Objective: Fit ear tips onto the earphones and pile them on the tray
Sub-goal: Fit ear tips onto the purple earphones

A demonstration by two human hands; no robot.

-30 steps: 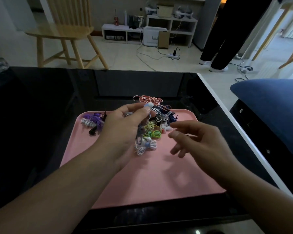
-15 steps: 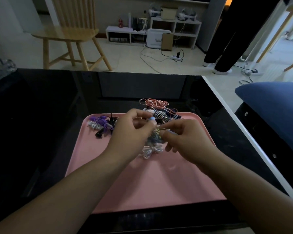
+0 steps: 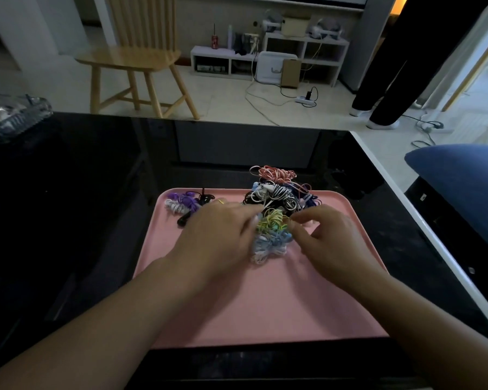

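Where hands (image 3: 220,237) meet: mid-tray (image 3: 265,311) earphones (image 3: 271,220)

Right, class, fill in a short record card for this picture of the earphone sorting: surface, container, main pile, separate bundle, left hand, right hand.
surface: glossy black table
container: pink tray, flat on the table
main pile: coiled earphones heaped at the tray's far edge, right of centre
separate bundle: purple and white earphones at the tray's far left corner
left hand: over the tray, fingertips at the yellow-green coil; grip not clear
right hand: beside the same coil, fingers curled; anything held is too small to tell
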